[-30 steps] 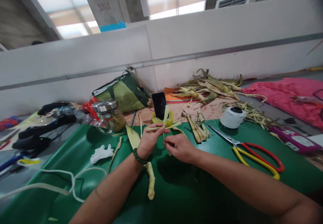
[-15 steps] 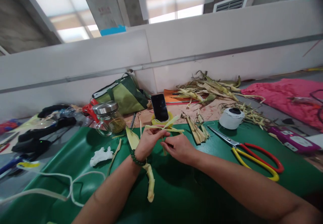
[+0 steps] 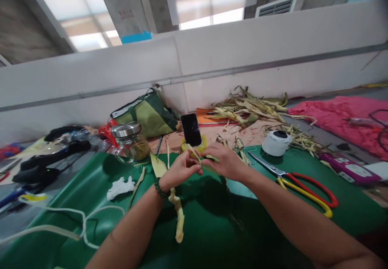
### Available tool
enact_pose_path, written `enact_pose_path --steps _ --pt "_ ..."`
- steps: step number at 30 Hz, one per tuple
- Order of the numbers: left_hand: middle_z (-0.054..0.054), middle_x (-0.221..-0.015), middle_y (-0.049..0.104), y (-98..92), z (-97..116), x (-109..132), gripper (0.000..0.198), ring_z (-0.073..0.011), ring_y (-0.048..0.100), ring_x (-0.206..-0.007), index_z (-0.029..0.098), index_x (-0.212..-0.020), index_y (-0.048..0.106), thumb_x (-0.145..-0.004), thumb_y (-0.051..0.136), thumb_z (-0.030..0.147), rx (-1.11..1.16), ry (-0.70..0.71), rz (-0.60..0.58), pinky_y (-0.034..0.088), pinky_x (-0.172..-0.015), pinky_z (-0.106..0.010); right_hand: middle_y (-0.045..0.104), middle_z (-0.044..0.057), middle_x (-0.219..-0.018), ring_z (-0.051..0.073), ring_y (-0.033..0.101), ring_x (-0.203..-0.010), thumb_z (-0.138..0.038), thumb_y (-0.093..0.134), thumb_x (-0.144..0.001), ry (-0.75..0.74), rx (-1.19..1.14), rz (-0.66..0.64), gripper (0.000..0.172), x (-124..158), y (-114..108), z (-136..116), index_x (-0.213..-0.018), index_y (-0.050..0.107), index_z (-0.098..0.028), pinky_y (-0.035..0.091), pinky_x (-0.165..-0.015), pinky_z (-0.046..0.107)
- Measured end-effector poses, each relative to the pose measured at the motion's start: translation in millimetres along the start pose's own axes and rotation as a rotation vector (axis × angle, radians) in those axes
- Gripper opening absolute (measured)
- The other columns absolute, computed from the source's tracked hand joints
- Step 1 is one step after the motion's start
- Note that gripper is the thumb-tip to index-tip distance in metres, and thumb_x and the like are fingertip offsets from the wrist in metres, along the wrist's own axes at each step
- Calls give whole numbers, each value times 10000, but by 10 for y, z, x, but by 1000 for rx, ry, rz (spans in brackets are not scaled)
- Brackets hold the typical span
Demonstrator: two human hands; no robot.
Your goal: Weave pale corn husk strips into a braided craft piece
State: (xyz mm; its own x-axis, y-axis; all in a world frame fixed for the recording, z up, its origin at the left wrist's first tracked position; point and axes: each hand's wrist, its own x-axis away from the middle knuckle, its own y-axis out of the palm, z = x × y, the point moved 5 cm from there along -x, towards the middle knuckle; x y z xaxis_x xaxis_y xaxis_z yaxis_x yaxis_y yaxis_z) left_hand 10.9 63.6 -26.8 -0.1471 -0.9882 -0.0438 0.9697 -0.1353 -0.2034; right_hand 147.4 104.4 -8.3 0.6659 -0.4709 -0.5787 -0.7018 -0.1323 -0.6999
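Observation:
My left hand point(image 3: 182, 169), a green bead bracelet at its wrist, is closed in a pinch on pale strips that look like corn husk point(image 3: 194, 152). Close beside it, my right hand point(image 3: 226, 162) pinches the same strips from the other side, knuckles up. How the strips cross between my fingertips is partly hidden. Under my left wrist lies a long husk leaf point(image 3: 159, 168), and a pale, knobbly stalk point(image 3: 179, 224) points toward me.
Red-and-yellow scissors point(image 3: 303, 186) and a white spool point(image 3: 276, 142) lie right on the green mat point(image 3: 206, 240). A phone point(image 3: 190, 129) stands behind my hands. A lidded glass jar point(image 3: 133, 141), crumpled tissue point(image 3: 120, 188) and white cord point(image 3: 86, 220) are left. Dried husks point(image 3: 248, 107) are piled behind.
My right hand has moved up and slightly right, now covering most of the husk bundle behind it. My left hand has dropped slightly, and the strips between them have turned.

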Motion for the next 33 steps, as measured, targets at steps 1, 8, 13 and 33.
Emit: enact_pose_path --steps 1,8,13,33 --pt "1 -626 645 0 11 7 350 -149 636 -622 177 -923 498 -701 713 343 -4 9 -10 453 -621 -252 645 50 -724 149 548 -689 -303 540 -865 35 -84 -89 216 -6 48 48 -753 663 -166 409 -666 264" --pt "-1 -663 643 -46 122 31 406 -147 636 -667 178 -1064 464 -751 671 335 -40 52 -49 461 -668 -258 629 17 -697 117 537 -639 -304 578 -799 207 -463 -90 167 3 120 52 -758 638 -154 397 -602 231" --pt "-23 -766 654 -213 146 42 289 -153 613 -730 186 -928 568 -719 692 342 -184 179 315 457 -685 -253 542 -14 -575 88 450 -521 -314 586 -756 382 -594 -82 189 1 165 197 -671 614 -147 350 -511 222" --pt "-56 -888 698 -79 32 50 294 -178 623 -759 170 -943 705 -712 686 352 42 77 249 501 -736 -303 629 41 -819 110 567 -632 -331 588 -822 212 -233 303 178 90 -57 76 -914 590 -179 458 -581 233"
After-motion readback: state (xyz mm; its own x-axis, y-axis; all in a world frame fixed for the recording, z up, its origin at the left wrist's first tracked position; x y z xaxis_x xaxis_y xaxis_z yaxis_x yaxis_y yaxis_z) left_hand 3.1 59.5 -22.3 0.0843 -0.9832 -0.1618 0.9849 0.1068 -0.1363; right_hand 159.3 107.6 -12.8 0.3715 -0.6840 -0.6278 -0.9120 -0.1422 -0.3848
